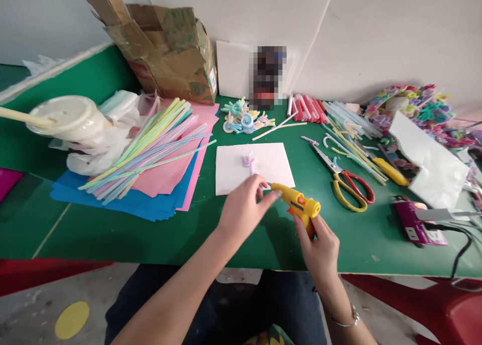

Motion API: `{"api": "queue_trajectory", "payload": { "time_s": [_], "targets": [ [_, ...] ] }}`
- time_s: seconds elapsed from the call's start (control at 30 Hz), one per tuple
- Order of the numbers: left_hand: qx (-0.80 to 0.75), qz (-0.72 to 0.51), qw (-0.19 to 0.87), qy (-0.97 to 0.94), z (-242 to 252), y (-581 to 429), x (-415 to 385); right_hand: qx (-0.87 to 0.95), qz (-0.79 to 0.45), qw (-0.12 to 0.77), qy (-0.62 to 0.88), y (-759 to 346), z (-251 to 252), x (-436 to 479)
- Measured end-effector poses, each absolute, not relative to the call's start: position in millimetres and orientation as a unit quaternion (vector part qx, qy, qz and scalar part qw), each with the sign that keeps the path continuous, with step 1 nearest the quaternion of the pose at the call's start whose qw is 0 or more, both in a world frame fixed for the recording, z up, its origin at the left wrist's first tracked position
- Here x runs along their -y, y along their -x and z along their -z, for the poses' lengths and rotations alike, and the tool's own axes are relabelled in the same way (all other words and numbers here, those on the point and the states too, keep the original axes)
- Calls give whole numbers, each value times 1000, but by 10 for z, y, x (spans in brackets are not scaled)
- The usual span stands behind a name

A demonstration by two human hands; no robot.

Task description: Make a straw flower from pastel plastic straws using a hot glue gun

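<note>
My right hand (320, 244) is wrapped around the handle of a yellow glue gun (297, 199), whose nozzle points left toward my other hand. My left hand (244, 204) is over the front edge of a white card (233, 169), fingers curled and thumb stretched toward the nozzle. A small looped purple pipe cleaner piece (248, 159) shows just beyond the left knuckles, over the card. Its stem runs down into the left hand, whose fingers hide the lower end. Scissors (339, 177) with red and yellow handles lie open to the right.
Pipe cleaners (150, 149) lie on coloured sheets (150, 207) at left, beside a lidded cup (71, 121) and cardboard box (169, 59). Coiled pieces (244, 121) and red bundles (307, 109) are behind the card. A purple box (417, 224) and black cable (467, 242) lie right.
</note>
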State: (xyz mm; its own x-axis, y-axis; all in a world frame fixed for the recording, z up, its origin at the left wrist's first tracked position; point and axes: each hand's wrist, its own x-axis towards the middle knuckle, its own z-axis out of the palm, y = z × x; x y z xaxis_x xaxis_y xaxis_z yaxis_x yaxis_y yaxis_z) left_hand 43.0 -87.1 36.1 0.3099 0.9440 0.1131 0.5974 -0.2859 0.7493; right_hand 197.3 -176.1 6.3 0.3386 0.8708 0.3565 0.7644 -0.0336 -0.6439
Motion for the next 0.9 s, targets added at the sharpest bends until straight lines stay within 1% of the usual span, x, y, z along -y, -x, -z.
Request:
{"api": "queue_trajectory", "payload": {
  "time_s": [0.07,0.13,0.23,0.33,0.6,0.73,0.9],
  "targets": [
    [-466,-281,383,-746,-385,-504,981,591,-17,406,697,-1950,-39,1772],
    [-429,-286,437,-737,-394,-546,1057,605,18,406,685,-1935,-17,1781],
    [-402,-319,481,-711,-396,-546,1077,630,46,388,672,-1928,20,1800],
    [-397,-334,496,-696,-411,-507,1035,648,56,377,659,-1945,72,1827],
    [-387,-306,531,-688,-563,-413,1048,688,75,380,614,-2019,144,1909],
    [-385,-295,530,-696,-591,-402,1083,689,102,381,608,-2033,154,1955],
    [-378,-301,505,-716,-549,-399,1102,686,99,386,609,-2055,179,1990]
  ]
}}
